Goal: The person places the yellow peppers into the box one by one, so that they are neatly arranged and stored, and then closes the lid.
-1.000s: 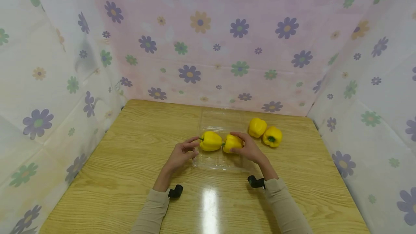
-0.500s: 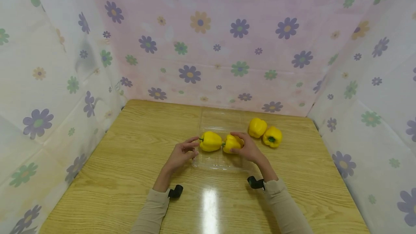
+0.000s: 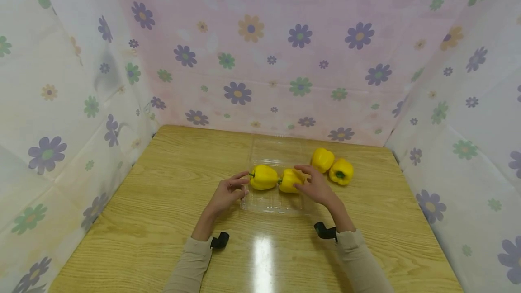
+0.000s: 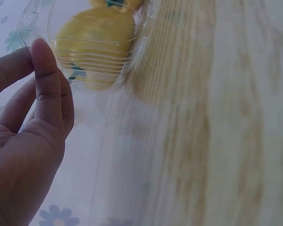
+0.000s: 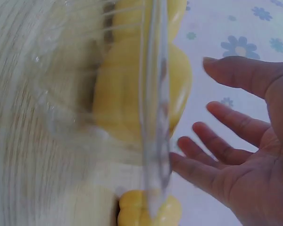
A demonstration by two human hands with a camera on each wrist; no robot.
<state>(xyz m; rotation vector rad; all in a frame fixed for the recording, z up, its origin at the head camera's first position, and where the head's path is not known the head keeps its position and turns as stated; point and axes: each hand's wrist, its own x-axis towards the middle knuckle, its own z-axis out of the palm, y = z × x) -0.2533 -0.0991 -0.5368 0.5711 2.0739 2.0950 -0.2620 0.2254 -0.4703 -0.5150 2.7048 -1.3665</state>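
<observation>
A clear plastic clamshell container stands unfolded on the table, its lid lying back toward the far side. Inside its base two yellow bell peppers lie end to end: the left pepper and the right pepper, both stems pointing left. My left hand pinches the container's left rim between thumb and finger, as the left wrist view shows with the thumb on the plastic. Over the right side my right hand has its fingers spread, apart from the right pepper, with nothing held.
Two more yellow peppers sit on the wooden table right of the container: one pepper farther back, another pepper touching it, stem facing forward. Flowered cloth hangs around the table's back and sides.
My right hand has let go of the right pepper and drawn slightly to the right, fingers opening. The left hand and the container have stayed in place.
</observation>
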